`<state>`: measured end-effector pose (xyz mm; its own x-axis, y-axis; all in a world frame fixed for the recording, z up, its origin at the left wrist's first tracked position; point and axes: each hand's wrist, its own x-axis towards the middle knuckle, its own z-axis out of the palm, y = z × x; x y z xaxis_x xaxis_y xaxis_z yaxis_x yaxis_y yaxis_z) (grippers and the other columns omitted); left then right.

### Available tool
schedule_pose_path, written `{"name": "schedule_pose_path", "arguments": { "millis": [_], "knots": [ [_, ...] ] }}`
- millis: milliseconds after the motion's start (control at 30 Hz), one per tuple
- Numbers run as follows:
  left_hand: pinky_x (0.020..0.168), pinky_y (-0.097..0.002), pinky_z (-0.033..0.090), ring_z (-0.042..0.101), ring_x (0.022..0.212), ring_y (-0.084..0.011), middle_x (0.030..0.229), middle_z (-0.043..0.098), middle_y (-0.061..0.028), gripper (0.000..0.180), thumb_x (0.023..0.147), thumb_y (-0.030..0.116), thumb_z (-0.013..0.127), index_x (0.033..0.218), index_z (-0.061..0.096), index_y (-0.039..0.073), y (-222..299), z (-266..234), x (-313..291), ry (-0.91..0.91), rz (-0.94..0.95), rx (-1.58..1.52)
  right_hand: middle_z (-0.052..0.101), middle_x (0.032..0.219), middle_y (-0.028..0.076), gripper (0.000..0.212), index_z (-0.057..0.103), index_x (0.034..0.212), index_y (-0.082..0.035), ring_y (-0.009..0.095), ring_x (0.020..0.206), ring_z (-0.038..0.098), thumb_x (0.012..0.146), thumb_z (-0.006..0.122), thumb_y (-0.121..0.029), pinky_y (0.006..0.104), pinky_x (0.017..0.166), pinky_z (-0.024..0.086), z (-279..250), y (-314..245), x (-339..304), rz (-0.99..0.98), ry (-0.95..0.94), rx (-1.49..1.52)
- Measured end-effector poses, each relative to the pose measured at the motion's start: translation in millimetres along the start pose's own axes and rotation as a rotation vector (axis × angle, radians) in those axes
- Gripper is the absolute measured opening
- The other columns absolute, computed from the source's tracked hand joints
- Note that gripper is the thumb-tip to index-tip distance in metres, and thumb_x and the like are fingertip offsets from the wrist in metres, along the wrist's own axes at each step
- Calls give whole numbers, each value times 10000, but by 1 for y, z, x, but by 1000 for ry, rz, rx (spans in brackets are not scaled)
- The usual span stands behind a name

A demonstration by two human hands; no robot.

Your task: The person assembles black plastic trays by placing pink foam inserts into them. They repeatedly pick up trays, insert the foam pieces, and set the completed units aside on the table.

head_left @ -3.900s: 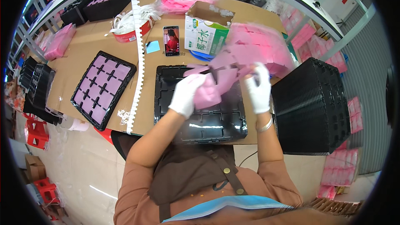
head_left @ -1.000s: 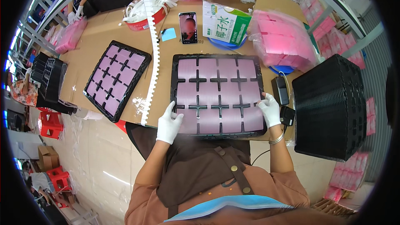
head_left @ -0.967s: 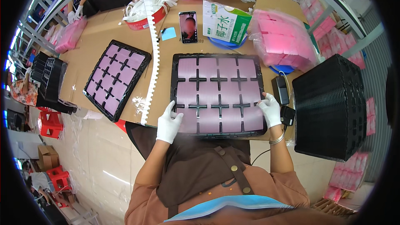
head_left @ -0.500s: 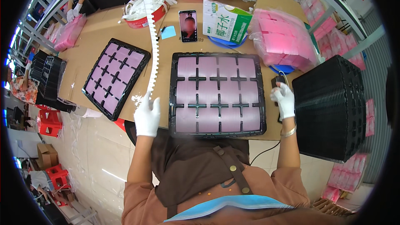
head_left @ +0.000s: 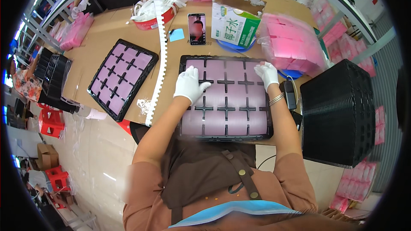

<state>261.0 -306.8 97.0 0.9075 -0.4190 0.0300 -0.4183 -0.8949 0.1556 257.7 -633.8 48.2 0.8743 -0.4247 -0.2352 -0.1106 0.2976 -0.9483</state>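
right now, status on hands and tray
Left hand flat on black tray, open. Right hand on far right corner, open. Pink pieces fill it.

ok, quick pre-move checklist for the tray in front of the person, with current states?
1. All cells of the black tray hold pink sheets: ok where visible; some are under the hands.
2. Left hand flat on the tray's upper left: ok.
3. Right hand on the upper right corner: ok.
4. Tray fully on the table: not ok, its near edge overhangs.
5. Sheets seated flat: cannot tell.
6. Phone and carton apart from the tray: ok.
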Motion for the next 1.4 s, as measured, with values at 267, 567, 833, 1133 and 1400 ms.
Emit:
{"name": "schedule_pose_path", "arguments": {
  "millis": [267, 567, 833, 1133, 1400],
  "knots": [
    [1096, -432, 273, 375, 1305, -369, 1407, 402, -229, 801, 856, 601, 516, 1306, 420, -55, 4, 18, 1, 130, 82, 99, 606, 828, 14, 145, 601, 978, -21, 95, 731, 565, 916, 588, -152, 234, 680, 474, 18, 8, -13, -152, -55, -249],
    [1044, -415, 367, 522, 1168, -315, 1216, 592, -147, 362, 911, 289, 544, 1160, 586, 30, -28, -6, -78, 12, 523, -158, 610, 766, 60, 237, 562, 929, -10, 128, 683, 601, 951, 555, -246, 269, 681, 514, -25, -21, -98, 220, -459, -441],
    [1083, -455, 334, 543, 1100, -292, 1050, 627, -87, 431, 666, 312, 799, 991, 644, 76, -26, -8, -83, -13, 376, -326, 630, 780, 92, 328, 568, 963, 3, 242, 757, 636, 748, 751, -164, 349, 723, 506, -13, -48, -125, -69, -640, -1230],
    [1122, -456, 247, 353, 1329, -373, 1390, 429, -190, 801, 677, 230, 784, 1354, 414, 17, -25, -36, -144, -68, 321, -174, 492, 1265, 206, 671, 455, 1269, 14, 377, 1191, 464, 652, 713, -40, 442, 1027, 361, -34, -53, -210, -620, -541, -1593],
    [1088, -444, 302, 466, 1233, -356, 1284, 513, -229, 628, 789, 365, 680, 1250, 504, -24, 23, -22, -188, -139, 364, -105, 485, 1296, 248, 701, 470, 1241, 62, 377, 1233, 453, 731, 728, -344, 425, 1059, 337, -27, -47, -278, -442, -668, -1676]
  ]
}}
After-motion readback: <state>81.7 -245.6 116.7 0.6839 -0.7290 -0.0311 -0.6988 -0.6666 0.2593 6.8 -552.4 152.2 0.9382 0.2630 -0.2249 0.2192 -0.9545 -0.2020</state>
